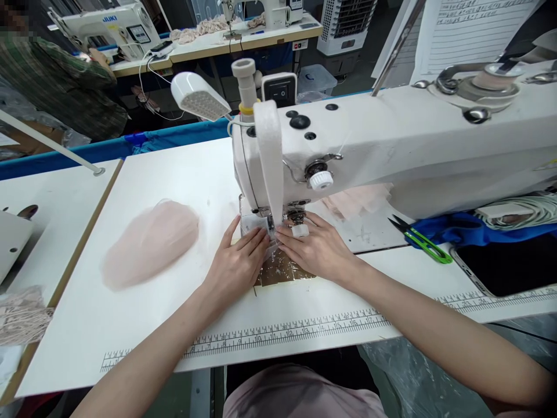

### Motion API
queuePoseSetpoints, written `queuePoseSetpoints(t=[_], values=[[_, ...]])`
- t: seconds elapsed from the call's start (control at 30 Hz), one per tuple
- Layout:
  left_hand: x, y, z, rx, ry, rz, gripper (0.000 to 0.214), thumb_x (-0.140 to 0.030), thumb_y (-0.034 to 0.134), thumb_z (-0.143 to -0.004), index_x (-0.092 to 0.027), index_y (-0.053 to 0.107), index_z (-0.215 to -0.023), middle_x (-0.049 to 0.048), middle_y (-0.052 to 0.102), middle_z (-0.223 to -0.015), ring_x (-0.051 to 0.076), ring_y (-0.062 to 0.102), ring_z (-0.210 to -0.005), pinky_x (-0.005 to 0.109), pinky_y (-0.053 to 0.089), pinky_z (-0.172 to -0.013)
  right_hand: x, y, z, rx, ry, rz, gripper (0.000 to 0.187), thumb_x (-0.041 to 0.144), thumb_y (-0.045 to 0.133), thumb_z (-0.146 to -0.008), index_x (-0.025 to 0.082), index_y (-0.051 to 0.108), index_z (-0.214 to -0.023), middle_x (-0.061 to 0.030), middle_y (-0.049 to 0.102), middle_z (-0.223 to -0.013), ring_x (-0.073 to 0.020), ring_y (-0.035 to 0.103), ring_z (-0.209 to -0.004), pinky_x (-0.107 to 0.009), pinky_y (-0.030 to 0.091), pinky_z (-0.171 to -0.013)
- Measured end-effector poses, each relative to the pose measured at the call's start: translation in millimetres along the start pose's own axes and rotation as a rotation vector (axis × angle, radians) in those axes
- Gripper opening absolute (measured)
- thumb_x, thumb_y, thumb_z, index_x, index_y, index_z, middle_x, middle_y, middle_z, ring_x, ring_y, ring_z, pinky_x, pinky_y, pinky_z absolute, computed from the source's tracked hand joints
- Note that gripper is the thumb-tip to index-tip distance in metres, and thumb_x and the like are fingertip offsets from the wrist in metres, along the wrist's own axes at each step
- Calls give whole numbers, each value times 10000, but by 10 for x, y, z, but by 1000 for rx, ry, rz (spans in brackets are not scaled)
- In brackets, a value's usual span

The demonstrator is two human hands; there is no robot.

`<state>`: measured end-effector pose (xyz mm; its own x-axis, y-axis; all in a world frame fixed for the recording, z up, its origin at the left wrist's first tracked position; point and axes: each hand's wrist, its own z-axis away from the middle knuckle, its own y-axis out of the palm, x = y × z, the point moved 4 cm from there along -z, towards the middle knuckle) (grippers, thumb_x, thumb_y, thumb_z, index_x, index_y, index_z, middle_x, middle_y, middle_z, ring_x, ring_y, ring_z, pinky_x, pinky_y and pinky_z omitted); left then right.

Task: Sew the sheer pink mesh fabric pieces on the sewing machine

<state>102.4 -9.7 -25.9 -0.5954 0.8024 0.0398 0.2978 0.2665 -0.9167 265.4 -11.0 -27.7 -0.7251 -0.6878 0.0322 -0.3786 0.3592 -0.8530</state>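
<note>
My left hand and my right hand lie side by side on the white table, fingers stretched forward and pressed flat on a small sheer fabric piece just in front of the presser foot of the white sewing machine. A white band of tape wraps one finger of the right hand. A white elastic strip hangs down the machine's front to the needle area. The fingertips of both hands meet at the strip's lower end.
A pile of pale pink sheer fabric lies left of my hands. Green-handled thread snips rest at the right beside blue cloth. A ruler strip runs along the table's front edge. Another person sits at the far left.
</note>
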Motion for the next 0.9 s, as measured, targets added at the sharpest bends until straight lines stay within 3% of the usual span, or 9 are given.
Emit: queuePoseSetpoints(t=[0.17, 0.53, 0.77, 0.9], values=[[41, 26, -5, -9, -11, 32, 380, -96, 455, -911, -176, 590, -1258, 92, 669, -1203, 251, 629, -1136, 585, 273, -1147, -13, -1, -19, 8, 17, -2, 202, 213, 548, -934, 192, 745, -973, -42, 756, -939, -194, 652, -960, -422, 458, -1005], [82, 52, -48, -27, -7, -15, 298, -125, 449, -937, -159, 632, -1170, 95, 679, -1182, 233, 634, -1129, 568, 306, -1127, -28, 31, -44, 30, 52, 26, 195, 229, 558, -930, 199, 750, -935, -41, 752, -953, -208, 632, -952, -438, 429, -1011], [97, 54, -73, -42, -10, -24, 281, -120, 452, -936, -145, 639, -1145, 97, 692, -1157, 234, 648, -1104, 562, 320, -1115, -30, 42, -55, 37, 63, 73, 203, 253, 551, -935, 200, 747, -945, -33, 750, -806, -214, 627, -962, -423, 429, -1001], [95, 55, -75, -48, 1, -27, 282, -125, 457, -935, -140, 637, -1151, 98, 691, -1160, 237, 647, -1105, 553, 321, -1114, -34, 48, -58, 41, 62, 77, 211, 254, 544, -937, 191, 746, -930, -41, 749, -830, -219, 616, -991, -430, 424, -1003]])
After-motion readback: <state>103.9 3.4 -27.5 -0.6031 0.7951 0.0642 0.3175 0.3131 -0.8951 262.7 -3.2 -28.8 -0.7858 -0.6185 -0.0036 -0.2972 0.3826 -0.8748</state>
